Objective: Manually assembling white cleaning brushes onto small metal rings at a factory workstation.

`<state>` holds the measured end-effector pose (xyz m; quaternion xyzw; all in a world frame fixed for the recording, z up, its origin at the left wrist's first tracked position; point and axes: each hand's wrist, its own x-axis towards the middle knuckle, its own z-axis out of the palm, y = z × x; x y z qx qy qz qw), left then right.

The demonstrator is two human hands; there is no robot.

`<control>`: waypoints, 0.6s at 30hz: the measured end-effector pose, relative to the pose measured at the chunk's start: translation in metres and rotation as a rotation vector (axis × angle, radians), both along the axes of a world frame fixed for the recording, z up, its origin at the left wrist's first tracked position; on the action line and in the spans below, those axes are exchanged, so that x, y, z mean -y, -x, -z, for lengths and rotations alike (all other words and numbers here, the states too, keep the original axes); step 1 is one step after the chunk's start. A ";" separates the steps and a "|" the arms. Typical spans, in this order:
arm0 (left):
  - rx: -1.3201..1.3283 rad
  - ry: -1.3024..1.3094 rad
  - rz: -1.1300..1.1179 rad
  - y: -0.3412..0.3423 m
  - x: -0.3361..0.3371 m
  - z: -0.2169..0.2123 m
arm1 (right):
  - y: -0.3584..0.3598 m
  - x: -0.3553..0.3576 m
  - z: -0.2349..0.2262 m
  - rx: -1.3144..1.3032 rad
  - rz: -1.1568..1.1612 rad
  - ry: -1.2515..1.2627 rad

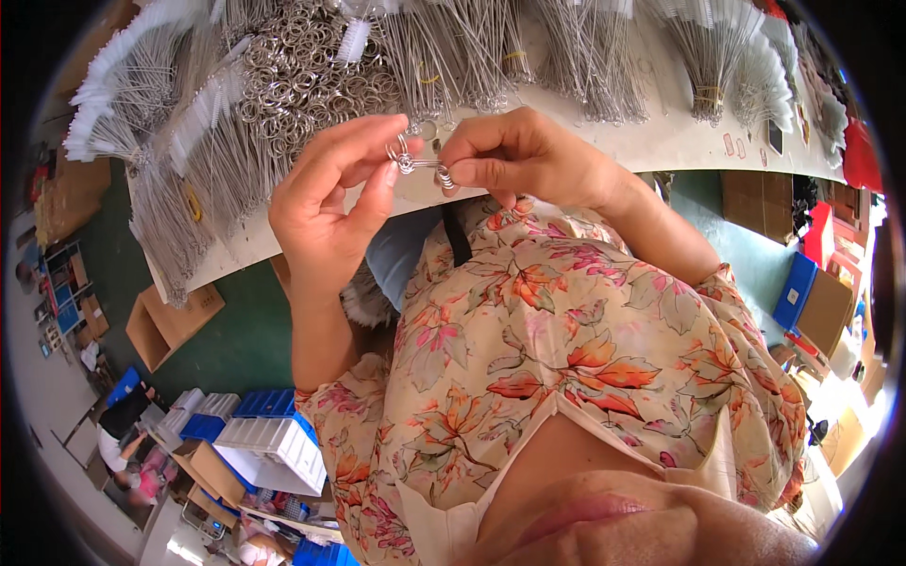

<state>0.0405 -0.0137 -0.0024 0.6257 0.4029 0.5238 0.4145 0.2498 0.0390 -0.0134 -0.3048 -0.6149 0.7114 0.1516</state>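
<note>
Just in front of my body, over the table's near edge, my left hand (330, 193) pinches a shiny metal ring (398, 148) between thumb and fingertips. Small wire loops sit bunched at the ring's lower side. A short length of straight wire (427, 163) runs from there toward my right hand (519, 160). The thumb and forefinger of that hand are closed on a small stack of metal loops (444, 176). How the ring and loops join is too small to make out. Beyond my hands lies a big heap of loose metal rings (311, 71).
Bundles of wire-handled brushes (156, 71) with white bristles cover the pale table (684, 146), some tied with yellow bands. One white brush head (353, 41) lies on the ring heap. Cardboard boxes (175, 325) and plastic crates (274, 453) stand on the floor; another person (118, 439) is far left.
</note>
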 end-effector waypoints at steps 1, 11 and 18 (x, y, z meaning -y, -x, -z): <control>0.034 -0.019 -0.051 -0.006 0.001 0.000 | -0.001 -0.001 -0.004 0.001 0.004 0.000; -0.196 -0.418 -0.260 -0.022 -0.012 -0.019 | 0.016 -0.005 -0.047 -0.304 0.305 -0.143; -0.224 -0.323 -0.160 -0.014 -0.017 -0.031 | 0.013 -0.006 -0.046 -0.276 0.277 -0.183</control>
